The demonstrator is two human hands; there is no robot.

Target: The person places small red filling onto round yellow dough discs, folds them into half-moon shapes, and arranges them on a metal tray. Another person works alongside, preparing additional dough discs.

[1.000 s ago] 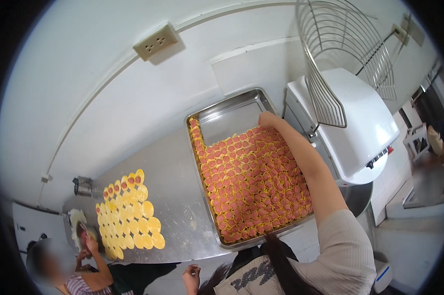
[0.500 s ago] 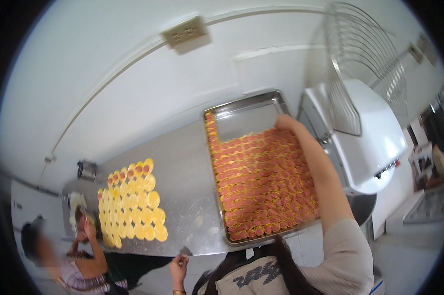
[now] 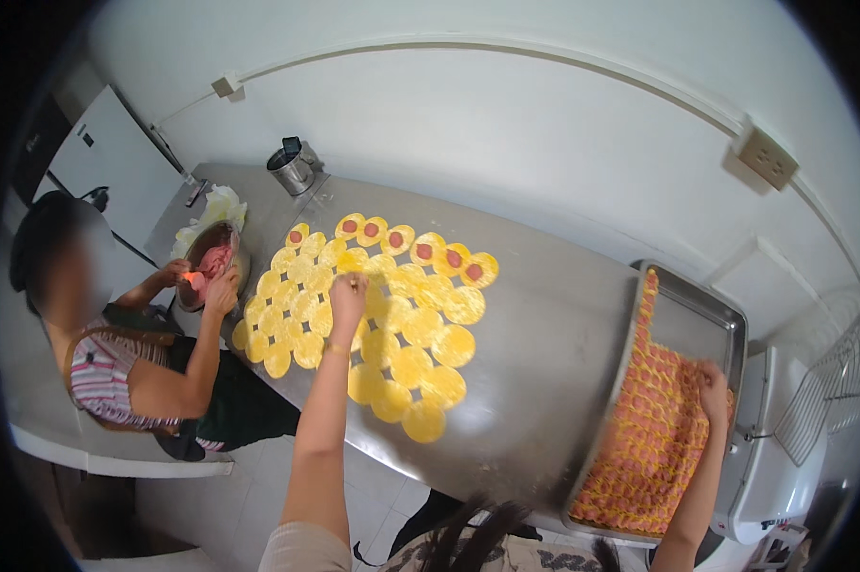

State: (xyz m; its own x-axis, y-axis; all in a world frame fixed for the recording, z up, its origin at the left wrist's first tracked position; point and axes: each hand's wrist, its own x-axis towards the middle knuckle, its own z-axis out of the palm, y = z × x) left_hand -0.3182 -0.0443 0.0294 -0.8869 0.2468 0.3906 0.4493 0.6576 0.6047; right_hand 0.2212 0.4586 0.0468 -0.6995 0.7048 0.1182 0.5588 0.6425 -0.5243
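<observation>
Yellow round dough wrappers (image 3: 412, 366) lie in rows on the steel table; several in the far row carry a dab of pink filling (image 3: 422, 252). My left hand (image 3: 349, 289) hovers over the middle of the wrappers, its fingers drawn together; whatever they hold cannot be made out. At the right, a deep steel tray (image 3: 601, 405) holds tight rows of small open-topped dumplings (image 3: 647, 434) with pink filling. My right hand (image 3: 712, 389) is at the tray's right side, fingers curled down by the dumplings' far edge; its fingertips are partly hidden.
A co-worker at the left works pink filling in a steel bowl (image 3: 241, 276) with an orange-red tool (image 3: 195, 279). A metal cup (image 3: 292, 169) stands near the wall. A white machine with a wire guard (image 3: 782, 419) stands right of the tray. Bare steel (image 3: 535, 381) separates wrappers and tray.
My view has swung left toward the wrappers. My left hand has risen from the table's front edge to over the wrappers. My right hand remains at the tray's right side.
</observation>
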